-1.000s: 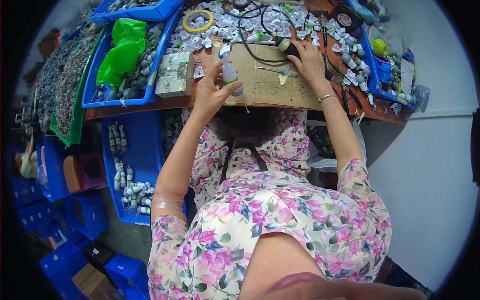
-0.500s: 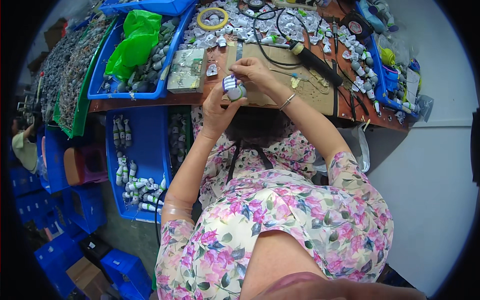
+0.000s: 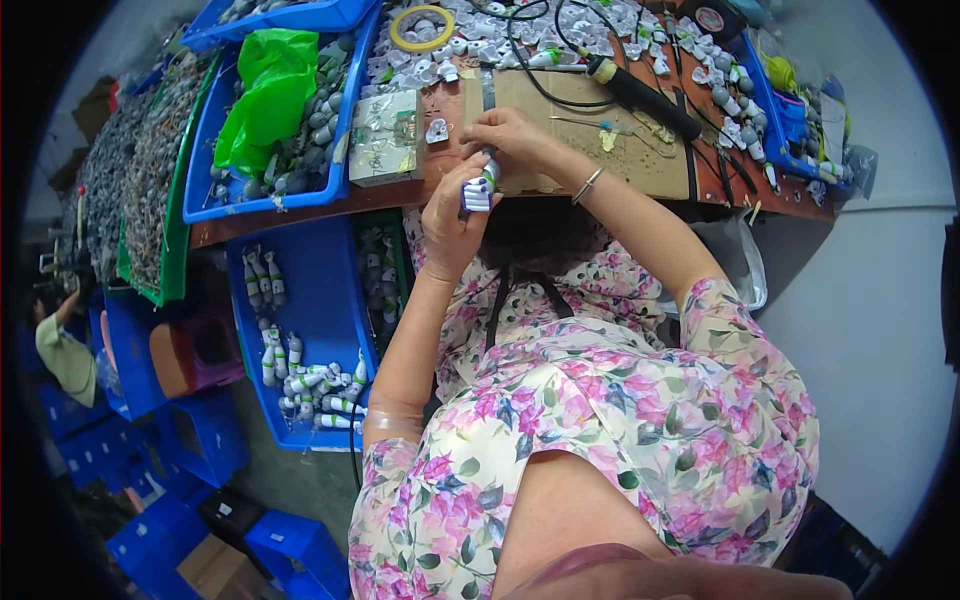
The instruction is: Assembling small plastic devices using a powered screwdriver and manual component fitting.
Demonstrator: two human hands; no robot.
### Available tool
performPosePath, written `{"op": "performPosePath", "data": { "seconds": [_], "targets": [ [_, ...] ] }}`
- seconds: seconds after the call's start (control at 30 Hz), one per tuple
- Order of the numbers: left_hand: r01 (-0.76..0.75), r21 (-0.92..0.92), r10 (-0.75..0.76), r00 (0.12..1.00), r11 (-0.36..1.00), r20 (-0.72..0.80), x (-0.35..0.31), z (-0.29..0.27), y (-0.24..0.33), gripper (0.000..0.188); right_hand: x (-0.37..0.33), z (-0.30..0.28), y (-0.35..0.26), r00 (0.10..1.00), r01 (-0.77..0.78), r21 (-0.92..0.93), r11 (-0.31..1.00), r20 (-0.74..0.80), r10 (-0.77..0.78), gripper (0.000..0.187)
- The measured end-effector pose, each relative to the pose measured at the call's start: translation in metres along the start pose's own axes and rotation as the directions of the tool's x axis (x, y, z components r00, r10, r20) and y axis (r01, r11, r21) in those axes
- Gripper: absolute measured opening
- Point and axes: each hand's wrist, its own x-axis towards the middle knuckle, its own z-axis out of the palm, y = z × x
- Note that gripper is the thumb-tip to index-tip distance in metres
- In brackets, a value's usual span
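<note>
My left hand (image 3: 450,222) is closed around a small white-and-grey bulb-shaped part (image 3: 478,196), held upright over the front edge of the bench. It has white ribs edged in purple at its lower end and a green band higher up. Just above it, my right hand (image 3: 508,136) has its fingers pinched together by the part's upper end. Whatever sits in that pinch is too small or hidden to make out. A cardboard sheet (image 3: 640,172) lies beneath and beyond my right hand.
A pale box (image 3: 388,165) stands left of my hands, near a blue bin (image 3: 338,188) of grey parts and a green bag (image 3: 262,110). White parts (image 3: 590,22) cover the far bench, with a black-handled tool (image 3: 650,105) and yellow tape ring (image 3: 421,48). Below left, another blue bin (image 3: 325,262) holds similar finished-looking pieces.
The held part has turned, so its ribbed end points down toward me instead of up. My right hand has shifted from the ribs to the other end. The whole view has moved slightly.
</note>
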Motion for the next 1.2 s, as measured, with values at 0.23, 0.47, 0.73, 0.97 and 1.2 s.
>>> {"op": "performPosePath", "data": {
  "seconds": [0.23, 0.47, 0.73, 0.97, 1.2],
  "targets": [
    [0.063, -0.043, -0.063, 0.998, 0.997, -0.008, 0.0, 0.002, 0.001, 0.046, 0.0, 0.01, -0.027, 0.992, 0.125, 0.246, 0.961, -0.035, -0.12, 0.026],
    [0.389, -0.43, -0.467, 0.88, 0.815, -0.09, -0.011, -0.004, -0.004, 0.051, 0.003, 0.021, -0.039, 0.988, 0.144, 0.164, 0.976, -0.087, -0.131, 0.023],
    [0.415, -0.49, -0.524, 0.845, 0.767, -0.104, -0.005, -0.022, -0.009, 0.052, 0.032, 0.018, -0.031, 0.986, 0.14, 0.135, 0.981, 0.069, -0.15, 0.023],
    [0.424, -0.478, -0.556, 0.813, 0.769, -0.174, 0.008, -0.041, -0.029, 0.051, 0.042, 0.017, -0.043, 0.977, 0.08, 0.087, 0.993, 0.189, -0.095, 0.021],
    [0.55, -0.43, -0.642, 0.761, 0.716, -0.094, 0.016, -0.048, -0.033, 0.048, 0.047, 0.017, -0.046, 0.974, 0.073, 0.043, 0.996, 0.214, -0.08, 0.02]
  ]
}}
